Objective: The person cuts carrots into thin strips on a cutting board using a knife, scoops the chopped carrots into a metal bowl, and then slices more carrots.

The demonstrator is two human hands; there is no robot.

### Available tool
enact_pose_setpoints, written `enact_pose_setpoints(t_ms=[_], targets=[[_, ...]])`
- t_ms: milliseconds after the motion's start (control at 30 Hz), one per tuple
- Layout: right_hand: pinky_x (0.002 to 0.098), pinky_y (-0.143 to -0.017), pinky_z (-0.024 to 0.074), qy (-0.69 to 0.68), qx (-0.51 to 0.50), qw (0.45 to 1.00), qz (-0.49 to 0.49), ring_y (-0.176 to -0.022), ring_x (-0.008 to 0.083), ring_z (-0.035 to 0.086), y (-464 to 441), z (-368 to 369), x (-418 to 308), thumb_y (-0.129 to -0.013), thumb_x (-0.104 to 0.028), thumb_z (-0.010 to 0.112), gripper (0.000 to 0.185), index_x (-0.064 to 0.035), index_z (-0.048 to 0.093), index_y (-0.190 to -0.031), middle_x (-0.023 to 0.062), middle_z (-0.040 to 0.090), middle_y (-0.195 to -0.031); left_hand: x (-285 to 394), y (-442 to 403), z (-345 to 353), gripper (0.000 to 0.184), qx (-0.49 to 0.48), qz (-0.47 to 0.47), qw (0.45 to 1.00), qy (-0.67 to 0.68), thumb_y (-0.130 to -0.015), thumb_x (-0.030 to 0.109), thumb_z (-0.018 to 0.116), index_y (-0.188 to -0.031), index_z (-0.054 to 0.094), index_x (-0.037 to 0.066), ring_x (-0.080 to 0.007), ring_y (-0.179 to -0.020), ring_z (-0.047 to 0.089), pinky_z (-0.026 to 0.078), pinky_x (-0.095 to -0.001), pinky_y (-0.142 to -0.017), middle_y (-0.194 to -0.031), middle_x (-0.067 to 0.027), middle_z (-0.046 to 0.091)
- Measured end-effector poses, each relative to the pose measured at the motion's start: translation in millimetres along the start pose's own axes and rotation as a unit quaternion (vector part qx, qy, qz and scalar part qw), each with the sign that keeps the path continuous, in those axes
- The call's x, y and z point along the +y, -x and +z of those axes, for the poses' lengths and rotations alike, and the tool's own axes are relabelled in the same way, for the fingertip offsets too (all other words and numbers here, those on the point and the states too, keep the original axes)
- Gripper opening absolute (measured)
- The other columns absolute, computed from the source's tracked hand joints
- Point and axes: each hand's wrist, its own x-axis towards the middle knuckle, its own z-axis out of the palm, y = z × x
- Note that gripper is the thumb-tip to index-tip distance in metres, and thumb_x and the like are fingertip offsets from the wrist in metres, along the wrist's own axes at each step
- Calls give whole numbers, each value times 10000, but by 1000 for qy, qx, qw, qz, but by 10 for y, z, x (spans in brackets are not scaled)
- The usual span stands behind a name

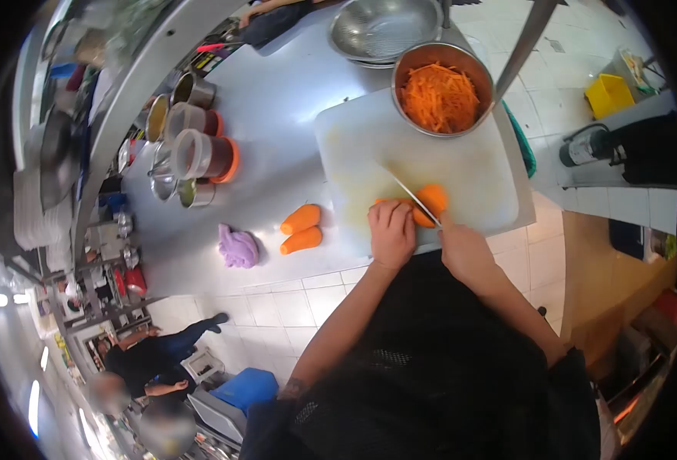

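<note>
- I judge the cutting partway: orange shreds [438, 98] heap in the pot [430, 132]; two whole carrots [301, 219] remain on the counter [269, 172].
- I see the worked carrot [422, 218] near the cutting board's [354, 157] close edge, its long axis seemingly sideways; I can't tell where its tip points.
- My left hand [392, 230] presses it, fingers bunched; my right [465, 247] wraps the knife [406, 188] handle.

On my steel table [269, 146] I have a cutting board [354, 146], two carrots [301, 218], a crumpled purple thing [239, 248] and several containers [198, 152].
</note>
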Motion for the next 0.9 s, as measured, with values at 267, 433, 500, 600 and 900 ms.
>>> enact_pose_setpoints(t_ms=[267,433,500,600,900], targets=[[590,-715,529,33,-13,999,-28,-791,463,698,33,-14,-92,-997,-121,585,179,-17,515,-1124,247,694,-821,-12,37,57,200,-15,-3,1000,2,-921,60,679,-1117,643,54,-384,-1104,558,456,-495,-1002,-1142,-139,613],[581,-709,536,33,-10,999,-6,-783,461,699,-6,61,-75,-977,-122,620,201,-16,511,-1109,242,696,-820,12,48,25,202,-14,-18,1000,16,-925,48,666,-1123,625,41,-398,-1107,543,450,-504,-1000,-1149,-159,596],[576,-709,539,29,-1,999,-16,-783,461,699,23,4,-121,-971,-110,623,195,-17,513,-1102,240,696,-822,17,50,14,205,-17,-16,1000,18,-928,44,659,-1130,620,40,-402,-1108,539,449,-506,-1000,-1158,-158,589],[568,-705,543,25,13,999,-32,-779,458,699,51,-83,-155,-962,-96,628,182,-18,521,-1087,232,694,-822,10,36,36,192,-13,-7,1000,13,-936,47,655,-1125,619,40,-403,-1099,534,448,-508,-995,-1156,-157,583],[560,-719,543,33,20,999,-10,-803,447,702,41,-45,-116,-867,3,617,171,-11,556,-1026,232,690,-827,5,65,24,188,-28,-16,999,15,-939,68,667,-1122,623,61,-408,-1105,525,443,-516,-994,-1156,-161,577]])
